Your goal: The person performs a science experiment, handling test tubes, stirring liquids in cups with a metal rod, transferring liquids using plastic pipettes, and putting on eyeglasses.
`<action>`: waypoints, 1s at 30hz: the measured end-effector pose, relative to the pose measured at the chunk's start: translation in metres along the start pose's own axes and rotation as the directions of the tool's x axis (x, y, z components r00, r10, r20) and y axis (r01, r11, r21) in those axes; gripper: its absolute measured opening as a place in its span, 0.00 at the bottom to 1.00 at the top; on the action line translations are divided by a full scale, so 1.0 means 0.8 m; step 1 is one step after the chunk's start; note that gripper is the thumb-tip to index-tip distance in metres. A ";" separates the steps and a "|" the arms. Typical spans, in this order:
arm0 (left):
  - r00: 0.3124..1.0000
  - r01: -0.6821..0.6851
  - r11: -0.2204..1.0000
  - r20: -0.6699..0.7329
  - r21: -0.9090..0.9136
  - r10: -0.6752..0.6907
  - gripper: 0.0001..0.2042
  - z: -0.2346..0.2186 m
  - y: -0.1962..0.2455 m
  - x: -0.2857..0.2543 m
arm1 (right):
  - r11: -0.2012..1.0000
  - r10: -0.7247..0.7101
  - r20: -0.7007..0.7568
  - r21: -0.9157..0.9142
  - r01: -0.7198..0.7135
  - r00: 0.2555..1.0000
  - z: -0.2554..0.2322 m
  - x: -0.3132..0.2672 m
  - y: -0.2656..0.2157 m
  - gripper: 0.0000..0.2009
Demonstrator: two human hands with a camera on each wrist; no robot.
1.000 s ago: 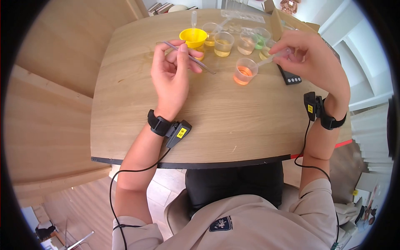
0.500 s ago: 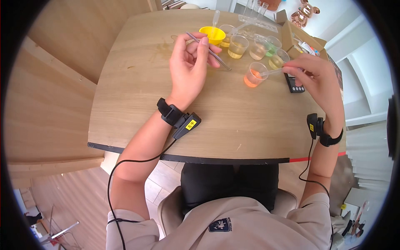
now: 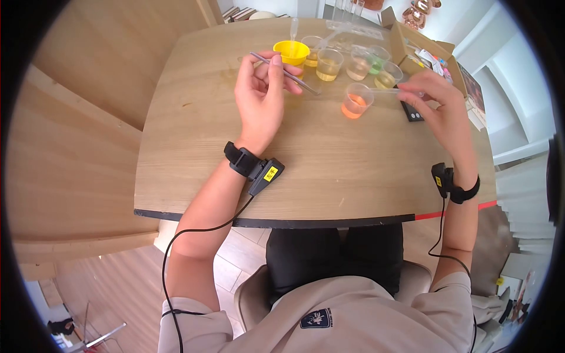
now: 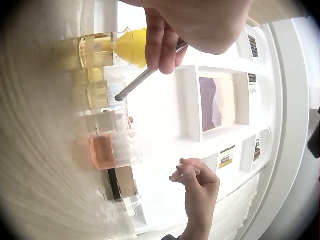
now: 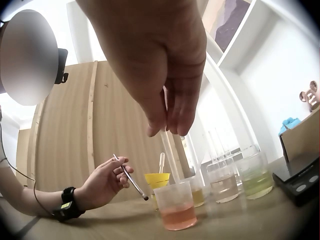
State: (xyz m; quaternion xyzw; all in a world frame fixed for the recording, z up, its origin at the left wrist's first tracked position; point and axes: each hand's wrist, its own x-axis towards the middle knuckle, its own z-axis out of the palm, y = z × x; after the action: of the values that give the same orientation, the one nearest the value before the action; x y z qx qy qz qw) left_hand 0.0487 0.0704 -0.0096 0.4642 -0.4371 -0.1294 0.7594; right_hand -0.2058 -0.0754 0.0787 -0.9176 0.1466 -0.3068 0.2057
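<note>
My left hand holds a thin metal rod slantwise between thumb and fingers. Its dark, slightly widened end points down over the table. My right hand pinches a clear plastic dropper between thumb and fingertips. The dropper's thin end lies at the rim of a clear plastic cup of orange liquid in the head view. Behind my left fingers stands a cup with a yellow funnel-like piece on top, and another dropper sticks up out of it.
Several clear cups of pale yellow, pinkish and green liquid stand behind the orange one. A black device with round buttons lies under my right hand. An open cardboard box and a test tube rack are at the back.
The dropper's thin end reached into the orange cup half a second ago and now sits higher, at its rim. My left hand keeps its hold on the rod; the head view has shifted.
</note>
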 end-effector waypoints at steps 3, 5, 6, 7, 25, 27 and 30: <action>1.000 -0.003 1.000 0.001 0.002 0.003 0.09 0.001 0.000 -0.001 | 0.992 0.126 0.026 0.013 -0.127 0.992 -0.008 -0.002 0.002 0.07; 1.000 -0.006 1.000 0.000 0.008 0.006 0.09 0.001 0.000 -0.001 | 0.992 0.126 0.033 0.012 -0.126 0.991 -0.006 -0.001 0.006 0.07; 1.000 -0.011 1.000 0.003 0.005 0.011 0.09 0.001 0.000 -0.001 | 0.992 0.123 0.039 0.013 -0.124 0.992 -0.005 -0.002 0.007 0.07; 1.000 -0.014 1.000 0.006 0.001 0.014 0.09 0.001 -0.001 -0.001 | 0.992 0.123 0.039 0.012 -0.124 0.992 -0.003 -0.001 0.008 0.07; 1.000 -0.027 1.000 0.016 -0.010 0.027 0.09 0.001 0.000 0.002 | 0.988 0.141 0.007 0.064 -0.141 0.990 0.004 -0.007 0.000 0.07; 1.000 -0.027 1.000 0.013 -0.015 0.028 0.09 0.001 0.000 0.002 | 0.999 0.025 -0.033 0.023 -0.025 0.999 0.007 -0.005 -0.002 0.07; 1.000 -0.024 0.999 0.017 -0.021 0.024 0.09 0.001 0.001 0.001 | 0.991 0.105 0.011 0.082 -0.106 0.994 0.005 -0.009 0.001 0.08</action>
State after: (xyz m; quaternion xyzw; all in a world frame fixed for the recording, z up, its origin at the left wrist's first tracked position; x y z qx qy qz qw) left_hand 0.0488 0.0696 -0.0086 0.4500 -0.4478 -0.1285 0.7619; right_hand -0.2087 -0.0723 0.0718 -0.9004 0.1814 -0.2982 0.2598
